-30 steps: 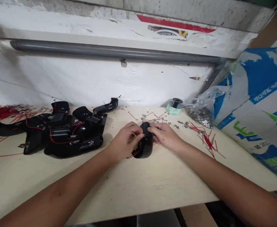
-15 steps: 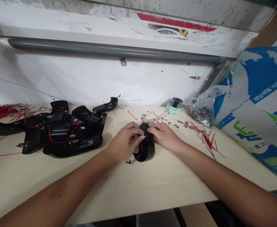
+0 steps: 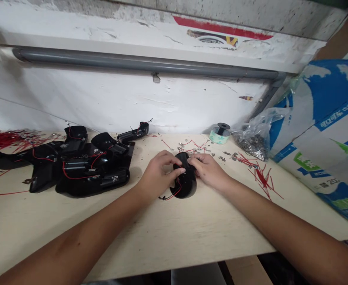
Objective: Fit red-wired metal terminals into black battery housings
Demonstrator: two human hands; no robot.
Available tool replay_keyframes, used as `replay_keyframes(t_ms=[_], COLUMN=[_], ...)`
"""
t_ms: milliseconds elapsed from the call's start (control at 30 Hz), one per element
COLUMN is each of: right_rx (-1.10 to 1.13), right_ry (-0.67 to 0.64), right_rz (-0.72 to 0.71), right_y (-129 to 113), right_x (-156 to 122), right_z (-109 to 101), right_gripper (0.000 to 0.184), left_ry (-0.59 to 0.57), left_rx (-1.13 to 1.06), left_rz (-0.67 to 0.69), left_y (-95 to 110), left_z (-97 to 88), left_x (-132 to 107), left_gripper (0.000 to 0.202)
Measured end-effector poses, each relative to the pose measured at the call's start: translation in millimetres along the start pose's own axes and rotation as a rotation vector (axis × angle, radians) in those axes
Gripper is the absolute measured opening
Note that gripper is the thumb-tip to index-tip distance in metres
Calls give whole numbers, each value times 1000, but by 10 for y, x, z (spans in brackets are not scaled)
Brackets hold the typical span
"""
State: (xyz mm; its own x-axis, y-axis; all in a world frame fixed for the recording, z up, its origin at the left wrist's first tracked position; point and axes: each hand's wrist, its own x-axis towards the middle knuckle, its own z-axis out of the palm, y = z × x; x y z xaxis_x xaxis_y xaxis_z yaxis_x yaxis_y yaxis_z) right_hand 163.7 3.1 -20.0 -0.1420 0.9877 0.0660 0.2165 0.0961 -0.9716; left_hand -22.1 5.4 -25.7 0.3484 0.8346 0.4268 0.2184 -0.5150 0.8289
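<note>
A glossy black plastic housing [image 3: 186,186] lies on the table between my two hands, with a thin red wire and dark wire ends trailing from its near left side. My left hand [image 3: 162,172] is at its left, thumb and index fingertips on the housing's upper part; any small part under them is too small to make out. Along the right edge, my right hand [image 3: 206,168] is closed round the housing, its thumb on the upper part. The right hand's other fingers are partly hidden.
Several similar black housings with red wires [image 3: 93,174] are heaped on the left. Red wires [image 3: 261,176] and small metal pieces lie on the right. A tape roll [image 3: 219,135], a plastic bag of metal parts [image 3: 253,142] and a blue-and-white carton [image 3: 325,130] stand behind.
The housing has tilted and shifted slightly away from me. My left fingers have moved a little to the right over it, and the red wire they pinched no longer shows between them.
</note>
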Motion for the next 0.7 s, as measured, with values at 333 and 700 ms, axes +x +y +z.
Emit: replay_keyframes(t_ms=[333,700], right_rx=[306,204], right_ry=[-2,64], right_rz=[-1,-189], right_y=[-8,-30], right_x=[-16,-8], right_z=[149,18], right_gripper=[29,33], left_ry=[-149,50], left_rx=[-874,-846], left_rz=[-675,-653], left_y=[213,180], left_z=[-14,24], left_x=[-4,-29], left_gripper=[39,39])
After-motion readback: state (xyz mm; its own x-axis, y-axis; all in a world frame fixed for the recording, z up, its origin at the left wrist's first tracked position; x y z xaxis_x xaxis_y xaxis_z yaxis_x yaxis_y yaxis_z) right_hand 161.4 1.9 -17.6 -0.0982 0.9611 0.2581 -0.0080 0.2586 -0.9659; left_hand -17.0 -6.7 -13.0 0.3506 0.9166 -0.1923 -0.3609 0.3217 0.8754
